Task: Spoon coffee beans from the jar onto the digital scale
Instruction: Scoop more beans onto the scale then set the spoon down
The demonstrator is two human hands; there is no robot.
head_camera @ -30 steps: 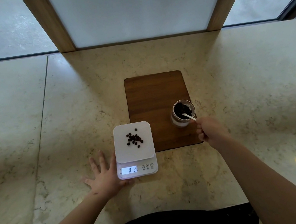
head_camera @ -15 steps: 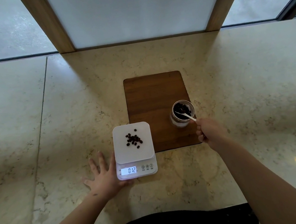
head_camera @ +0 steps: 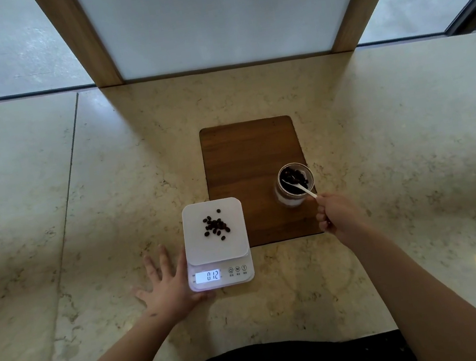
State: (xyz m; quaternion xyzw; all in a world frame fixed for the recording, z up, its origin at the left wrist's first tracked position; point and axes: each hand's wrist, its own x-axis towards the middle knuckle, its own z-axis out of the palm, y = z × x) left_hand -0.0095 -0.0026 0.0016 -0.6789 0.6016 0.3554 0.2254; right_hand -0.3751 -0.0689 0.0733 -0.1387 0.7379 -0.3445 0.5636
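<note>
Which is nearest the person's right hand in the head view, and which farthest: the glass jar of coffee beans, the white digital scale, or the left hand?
From the right hand:
1. Glass jar of coffee beans, just ahead on the wooden board, where the small white spoon reaches in.
2. White digital scale, to the left on the marble counter.
3. Left hand, flat beside the scale's left edge.

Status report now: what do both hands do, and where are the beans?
Left hand flat on counter, touching scale. Right hand holds spoon, bowl inside jar. Small pile of beans on platform, display shows 012. Path clear.
</note>
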